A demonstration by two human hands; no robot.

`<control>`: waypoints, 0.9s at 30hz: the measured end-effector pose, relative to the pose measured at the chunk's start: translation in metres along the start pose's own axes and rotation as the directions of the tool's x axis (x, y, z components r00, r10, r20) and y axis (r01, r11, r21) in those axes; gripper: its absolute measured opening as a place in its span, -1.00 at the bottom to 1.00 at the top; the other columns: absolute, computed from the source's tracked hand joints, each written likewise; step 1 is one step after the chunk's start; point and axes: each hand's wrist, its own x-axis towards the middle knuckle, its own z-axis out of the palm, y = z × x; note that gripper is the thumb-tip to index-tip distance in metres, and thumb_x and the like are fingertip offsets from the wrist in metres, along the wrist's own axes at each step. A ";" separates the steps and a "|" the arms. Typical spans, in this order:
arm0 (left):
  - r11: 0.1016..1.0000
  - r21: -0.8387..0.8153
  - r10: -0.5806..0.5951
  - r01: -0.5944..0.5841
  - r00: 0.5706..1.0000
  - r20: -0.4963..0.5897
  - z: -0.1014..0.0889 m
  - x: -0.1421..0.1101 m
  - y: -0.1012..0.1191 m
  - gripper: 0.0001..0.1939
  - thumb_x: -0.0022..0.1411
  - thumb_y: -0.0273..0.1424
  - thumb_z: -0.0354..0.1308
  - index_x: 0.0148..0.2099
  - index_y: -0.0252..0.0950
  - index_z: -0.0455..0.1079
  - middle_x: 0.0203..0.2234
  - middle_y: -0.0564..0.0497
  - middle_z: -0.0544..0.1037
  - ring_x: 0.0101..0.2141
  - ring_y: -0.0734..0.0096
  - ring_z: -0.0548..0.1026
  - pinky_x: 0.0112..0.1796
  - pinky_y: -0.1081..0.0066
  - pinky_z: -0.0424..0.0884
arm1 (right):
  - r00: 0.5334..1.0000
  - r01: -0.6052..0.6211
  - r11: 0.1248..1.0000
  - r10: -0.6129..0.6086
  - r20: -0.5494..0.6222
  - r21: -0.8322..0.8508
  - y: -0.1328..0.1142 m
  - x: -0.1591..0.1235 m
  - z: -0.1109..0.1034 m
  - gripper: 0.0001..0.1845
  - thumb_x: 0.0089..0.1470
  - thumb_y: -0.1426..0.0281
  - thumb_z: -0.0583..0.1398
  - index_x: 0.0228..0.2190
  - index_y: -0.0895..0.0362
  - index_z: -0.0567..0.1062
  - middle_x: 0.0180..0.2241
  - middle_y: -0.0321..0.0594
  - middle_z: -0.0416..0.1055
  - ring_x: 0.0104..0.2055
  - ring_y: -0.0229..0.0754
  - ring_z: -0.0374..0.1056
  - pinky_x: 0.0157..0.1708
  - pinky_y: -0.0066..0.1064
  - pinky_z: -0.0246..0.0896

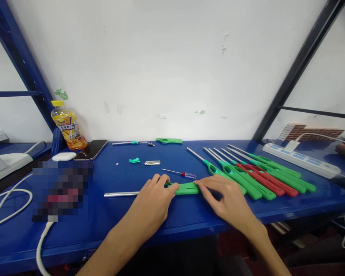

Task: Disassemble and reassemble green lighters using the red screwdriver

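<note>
Blue bench (103,218) standing against white wall (172,57), green lighter (186,188) lying near front edge — left hand (155,197) gripping around its trigger loop, right hand (228,195) pinching its butt end, screwdriver (189,175) lying just behind, more lighters (265,182) fanning out rightward.

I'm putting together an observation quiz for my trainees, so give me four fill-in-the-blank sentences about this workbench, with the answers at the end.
1. The left hand holds a lighter with a ____ handle.
2. The bottle has a ____ cap.
3. The screwdriver lies on a ____ table.
4. In the row on the right, the number of red-handled lighters is ____.

Missing words: green; yellow; blue; two.
</note>
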 end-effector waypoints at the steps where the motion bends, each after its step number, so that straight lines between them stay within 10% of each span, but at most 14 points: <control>1: 1.000 0.000 0.001 -0.001 1.000 -0.002 0.000 0.000 0.000 -0.67 0.52 -0.52 0.00 0.20 -0.23 0.47 0.04 -0.18 0.48 -0.02 0.03 0.43 -0.02 0.04 0.50 | 1.000 0.004 1.000 -0.003 -0.004 0.005 0.000 0.000 0.000 -0.77 0.36 0.37 0.20 -0.19 0.01 0.70 -0.17 -0.24 0.69 -0.13 -0.03 0.58 -0.07 -0.20 0.43; 27: 1.000 0.010 0.003 -0.003 1.000 0.001 -0.001 -0.001 0.002 -0.65 0.53 -0.51 0.00 0.22 -0.23 0.47 0.03 -0.18 0.49 -0.03 0.02 0.44 -0.03 0.03 0.50 | 1.000 -0.028 1.000 0.028 -0.006 0.005 -0.002 0.000 0.000 -0.76 0.36 0.37 0.19 -0.35 0.02 0.62 -0.22 -0.29 0.65 -0.21 -0.13 0.56 -0.20 -0.32 0.33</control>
